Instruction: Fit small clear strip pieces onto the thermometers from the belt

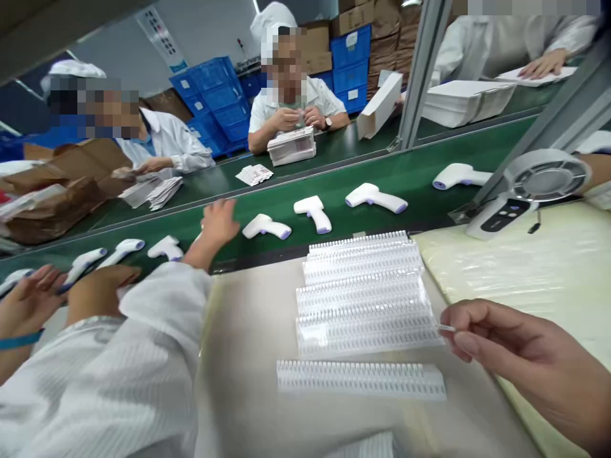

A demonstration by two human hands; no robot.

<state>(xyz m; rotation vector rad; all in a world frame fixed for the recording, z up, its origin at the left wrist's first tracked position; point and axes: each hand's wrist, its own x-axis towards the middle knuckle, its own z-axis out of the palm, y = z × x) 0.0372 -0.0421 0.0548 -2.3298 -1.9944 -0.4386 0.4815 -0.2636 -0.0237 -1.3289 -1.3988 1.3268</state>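
Your right hand (pixel 525 346) sits closest, low at the right edge, closed in a pinch: thumb and fingers grip a slim clear plastic sliver (pixel 446 328) by one end. Just left of the sliver, overlapping ribbed clear plastic strips (pixel 363 296) lie in a loose stack on the pale bench (pixel 248 407), with one more strip (pixel 360 380) set apart, nearer you. A cream padded sheet (pixel 520 273) covers the bench's right side.

Your left hand (pixel 218 222) reaches from a white sleeve (pixel 165 299), open with fingers spread, over the near edge of the green conveyor belt (pixel 420 159). It is just beside a white infrared thermometer (pixel 266 226) with a purple tip, and more of these lie along the belt on either side.

At far left, a co-worker's hand with a blue wristband (pixel 28 302) and another hand (pixel 100 286) are among the thermometers. A small white fan (pixel 544 178) stands at right. Beyond the belt, a seated co-worker (pixel 286 95) holds something small above a stack of leaflets (pixel 291 145). Blue crates (pixel 210 102) and cardboard boxes (pixel 353 25) fill the background.
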